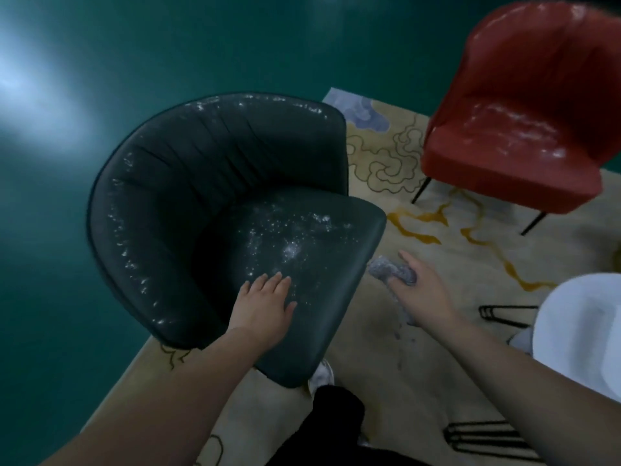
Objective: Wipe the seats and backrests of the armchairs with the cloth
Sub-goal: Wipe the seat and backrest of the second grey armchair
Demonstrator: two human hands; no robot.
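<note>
Teal floor and a beige patterned rug (386, 331) lie under you. Your left hand (265, 302) rests flat, fingers spread, on the dark green leather armchair (188, 183), whose seat looks speckled and unwiped. Your right hand (420, 284) clutches the grey crumpled cloth (389, 269) just off the seat's edge at 3 o'clock. At 1 o'clock, the red leather armchair (524, 105) also looks unwiped.

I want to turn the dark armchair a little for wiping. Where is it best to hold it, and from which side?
Probably grip the dark armchair by the top rim of its curved backrest, coming from the left, outside the shell. The rim forms a continuous rounded edge that fingers can hook over, whereas the seat, where the left hand rests flat, offers no edge. The right hand holds the cloth.
</note>
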